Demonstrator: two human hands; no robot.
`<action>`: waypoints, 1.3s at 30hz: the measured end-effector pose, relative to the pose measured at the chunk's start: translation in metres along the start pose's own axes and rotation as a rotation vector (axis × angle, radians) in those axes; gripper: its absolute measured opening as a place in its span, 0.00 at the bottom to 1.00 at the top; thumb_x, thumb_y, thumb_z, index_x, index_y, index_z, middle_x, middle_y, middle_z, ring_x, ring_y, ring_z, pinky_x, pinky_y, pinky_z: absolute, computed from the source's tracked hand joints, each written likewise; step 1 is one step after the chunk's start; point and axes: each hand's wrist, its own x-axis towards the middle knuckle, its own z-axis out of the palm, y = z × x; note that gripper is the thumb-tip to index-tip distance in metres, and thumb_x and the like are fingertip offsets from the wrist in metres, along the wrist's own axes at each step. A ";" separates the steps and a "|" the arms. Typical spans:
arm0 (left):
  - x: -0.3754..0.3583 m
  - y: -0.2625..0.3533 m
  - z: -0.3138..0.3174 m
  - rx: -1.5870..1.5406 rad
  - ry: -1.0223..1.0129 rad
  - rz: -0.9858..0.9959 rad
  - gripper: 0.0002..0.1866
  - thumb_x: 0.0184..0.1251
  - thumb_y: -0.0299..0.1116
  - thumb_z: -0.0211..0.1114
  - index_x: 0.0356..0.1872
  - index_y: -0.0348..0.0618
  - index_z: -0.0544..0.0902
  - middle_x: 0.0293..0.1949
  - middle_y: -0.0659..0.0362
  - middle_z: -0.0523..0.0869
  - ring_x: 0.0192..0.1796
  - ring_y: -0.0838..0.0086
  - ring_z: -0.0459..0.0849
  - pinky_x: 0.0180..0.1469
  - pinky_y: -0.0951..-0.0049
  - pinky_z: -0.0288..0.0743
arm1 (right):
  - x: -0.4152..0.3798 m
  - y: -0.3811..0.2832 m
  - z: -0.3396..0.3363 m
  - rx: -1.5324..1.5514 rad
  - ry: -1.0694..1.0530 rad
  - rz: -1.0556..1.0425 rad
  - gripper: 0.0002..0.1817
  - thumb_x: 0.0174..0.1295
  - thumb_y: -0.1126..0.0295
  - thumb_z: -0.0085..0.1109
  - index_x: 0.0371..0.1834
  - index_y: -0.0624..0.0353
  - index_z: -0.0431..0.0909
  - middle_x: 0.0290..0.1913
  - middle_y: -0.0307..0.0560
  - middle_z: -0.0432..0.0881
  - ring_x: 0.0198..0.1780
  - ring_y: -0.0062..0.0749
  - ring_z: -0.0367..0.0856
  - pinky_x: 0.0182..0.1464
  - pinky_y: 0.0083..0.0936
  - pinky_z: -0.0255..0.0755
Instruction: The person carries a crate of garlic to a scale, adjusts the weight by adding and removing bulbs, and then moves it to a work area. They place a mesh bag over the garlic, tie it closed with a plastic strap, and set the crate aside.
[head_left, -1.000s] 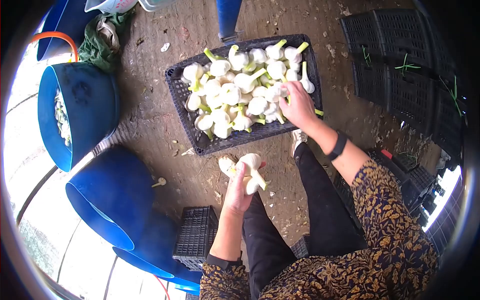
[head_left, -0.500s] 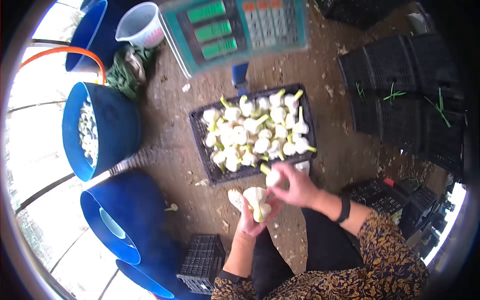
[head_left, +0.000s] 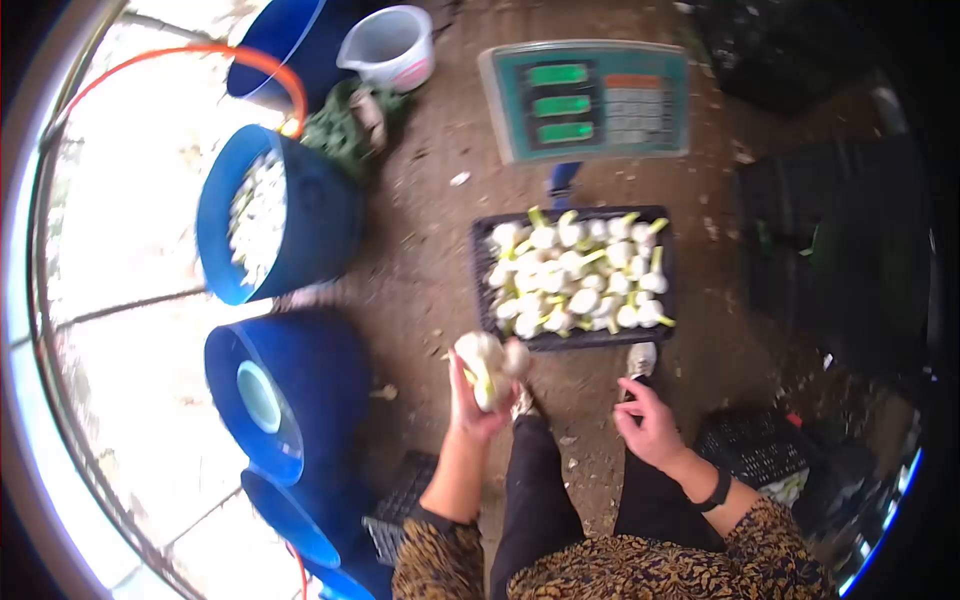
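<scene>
My left hand (head_left: 475, 410) is closed around several white garlic bulbs (head_left: 482, 355) with pale green stems, held up just left of the crate's near edge. My right hand (head_left: 650, 428) is apart from it, lower right of the crate, fingers loosely spread and nothing seen between them. In front of both hands, a black plastic crate (head_left: 484, 318) is filled with garlic bulbs (head_left: 585, 300), their short stems pointing various ways. Behind that crate stands a digital scale display (head_left: 585, 100) with three green-lit readouts.
Blue tubs line the left; one tub (head_left: 325, 215) holds many white pieces, another tub (head_left: 340, 385) a pale round item. A white jug (head_left: 390, 50) and green cloth (head_left: 345, 130) lie behind. Black crates (head_left: 825, 245) stand right; a small crate (head_left: 400, 505) sits lower left.
My right hand held a garlic bulb near the crate's edge; it has moved right and down and now looks empty. The left hand still holds bulbs. The view has shifted.
</scene>
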 end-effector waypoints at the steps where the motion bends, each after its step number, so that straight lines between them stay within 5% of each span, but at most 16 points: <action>1: -0.012 0.025 0.028 0.076 0.163 0.113 0.37 0.56 0.72 0.50 0.55 0.53 0.72 0.53 0.55 0.78 0.56 0.51 0.77 0.34 0.67 0.83 | -0.005 0.003 -0.004 0.024 -0.033 0.072 0.24 0.57 0.76 0.58 0.59 0.64 0.67 0.44 0.52 0.81 0.38 0.30 0.83 0.42 0.24 0.76; 3: -0.025 0.087 0.049 0.292 0.273 0.355 0.32 0.57 0.70 0.52 0.48 0.53 0.74 0.44 0.56 0.80 0.45 0.56 0.82 0.28 0.69 0.82 | -0.015 0.000 -0.005 0.009 -0.041 0.123 0.23 0.57 0.77 0.57 0.58 0.65 0.68 0.36 0.48 0.82 0.35 0.27 0.83 0.39 0.22 0.76; 4: -0.035 0.121 0.064 0.297 0.202 0.403 0.30 0.58 0.69 0.52 0.47 0.53 0.74 0.43 0.56 0.80 0.42 0.59 0.82 0.29 0.69 0.83 | -0.022 0.002 -0.005 -0.016 -0.045 0.137 0.24 0.57 0.77 0.57 0.58 0.65 0.68 0.42 0.50 0.81 0.35 0.26 0.83 0.39 0.21 0.76; 5: -0.045 0.162 0.074 0.231 0.137 0.415 0.33 0.53 0.68 0.59 0.46 0.48 0.76 0.47 0.51 0.78 0.46 0.48 0.80 0.29 0.66 0.85 | -0.028 0.005 -0.004 -0.014 -0.049 0.132 0.24 0.57 0.77 0.57 0.58 0.65 0.68 0.42 0.50 0.81 0.35 0.26 0.83 0.39 0.21 0.76; 7: -0.064 0.256 0.076 0.385 -0.188 0.594 0.34 0.59 0.65 0.55 0.53 0.45 0.73 0.53 0.46 0.75 0.55 0.45 0.75 0.52 0.49 0.78 | -0.039 0.011 0.000 -0.004 -0.016 0.149 0.24 0.57 0.77 0.57 0.58 0.66 0.67 0.49 0.52 0.79 0.36 0.26 0.84 0.39 0.20 0.76; 9: -0.085 0.270 0.123 0.281 0.384 0.886 0.40 0.61 0.65 0.52 0.66 0.47 0.59 0.65 0.45 0.64 0.65 0.44 0.65 0.63 0.43 0.65 | -0.049 0.016 0.005 0.012 -0.012 0.172 0.22 0.57 0.78 0.56 0.57 0.65 0.68 0.53 0.52 0.76 0.36 0.25 0.84 0.37 0.19 0.76; 11: -0.104 0.291 0.095 0.507 0.211 0.763 0.46 0.61 0.65 0.52 0.72 0.55 0.41 0.72 0.47 0.47 0.68 0.47 0.59 0.65 0.46 0.61 | -0.053 0.015 0.012 0.072 0.011 0.199 0.22 0.57 0.79 0.57 0.57 0.65 0.69 0.49 0.51 0.77 0.36 0.25 0.84 0.36 0.18 0.75; 13: -0.086 0.256 0.083 0.337 0.655 0.976 0.49 0.59 0.64 0.55 0.72 0.54 0.39 0.73 0.48 0.40 0.68 0.47 0.60 0.63 0.47 0.63 | -0.051 0.007 0.015 0.055 0.009 0.220 0.22 0.57 0.79 0.57 0.57 0.64 0.69 0.48 0.51 0.78 0.35 0.24 0.84 0.35 0.19 0.75; 15: -0.069 0.219 0.040 0.365 0.665 0.834 0.50 0.57 0.63 0.58 0.73 0.54 0.42 0.73 0.48 0.37 0.69 0.46 0.60 0.64 0.47 0.62 | -0.043 0.002 0.013 -0.020 -0.039 0.205 0.22 0.57 0.79 0.57 0.56 0.64 0.69 0.44 0.50 0.79 0.34 0.24 0.83 0.35 0.20 0.75; 19: -0.025 0.100 -0.027 0.407 0.619 0.367 0.41 0.63 0.52 0.59 0.70 0.44 0.52 0.70 0.47 0.52 0.65 0.48 0.65 0.66 0.53 0.60 | -0.013 0.032 0.006 -0.030 0.030 0.150 0.17 0.59 0.76 0.55 0.52 0.62 0.72 0.36 0.47 0.79 0.28 0.23 0.78 0.33 0.21 0.72; 21: -0.006 0.033 -0.047 0.473 0.552 0.211 0.34 0.65 0.47 0.58 0.67 0.41 0.57 0.65 0.48 0.62 0.63 0.50 0.67 0.64 0.56 0.62 | 0.011 0.048 -0.008 -0.127 0.089 0.147 0.16 0.57 0.73 0.58 0.50 0.60 0.74 0.35 0.50 0.79 0.28 0.33 0.80 0.33 0.28 0.73; 23: 0.011 -0.031 -0.061 0.501 0.609 0.092 0.24 0.66 0.46 0.57 0.58 0.45 0.69 0.57 0.54 0.71 0.57 0.54 0.73 0.57 0.58 0.69 | 0.038 0.077 -0.024 -0.383 0.172 0.038 0.16 0.53 0.70 0.59 0.47 0.59 0.75 0.38 0.50 0.79 0.37 0.44 0.79 0.42 0.36 0.74; 27: 0.037 -0.117 -0.062 0.542 0.563 -0.159 0.25 0.67 0.44 0.57 0.61 0.44 0.67 0.56 0.55 0.74 0.56 0.62 0.75 0.57 0.63 0.69 | 0.096 0.124 -0.045 -0.757 0.266 -0.059 0.17 0.50 0.71 0.59 0.46 0.55 0.75 0.54 0.50 0.71 0.56 0.48 0.70 0.54 0.40 0.68; 33: 0.069 -0.161 -0.052 0.625 0.498 -0.208 0.25 0.70 0.43 0.55 0.63 0.43 0.66 0.56 0.56 0.75 0.52 0.69 0.78 0.52 0.68 0.74 | 0.189 0.161 -0.058 -0.911 0.305 -0.076 0.24 0.48 0.72 0.61 0.52 0.51 0.74 0.55 0.48 0.69 0.55 0.47 0.68 0.53 0.42 0.67; 36: 0.083 -0.157 -0.060 0.592 0.513 -0.149 0.23 0.70 0.43 0.55 0.62 0.43 0.67 0.55 0.57 0.76 0.52 0.70 0.79 0.51 0.68 0.74 | 0.223 0.172 -0.062 -1.108 0.263 -0.074 0.14 0.55 0.71 0.51 0.45 0.51 0.78 0.44 0.47 0.73 0.49 0.46 0.72 0.49 0.40 0.69; 39: 0.095 -0.151 -0.060 0.572 0.513 -0.095 0.22 0.70 0.43 0.55 0.61 0.44 0.68 0.53 0.58 0.77 0.51 0.70 0.79 0.51 0.68 0.74 | 0.223 0.166 -0.070 -1.019 0.170 -0.059 0.15 0.54 0.71 0.54 0.46 0.52 0.78 0.45 0.48 0.74 0.49 0.46 0.73 0.47 0.38 0.71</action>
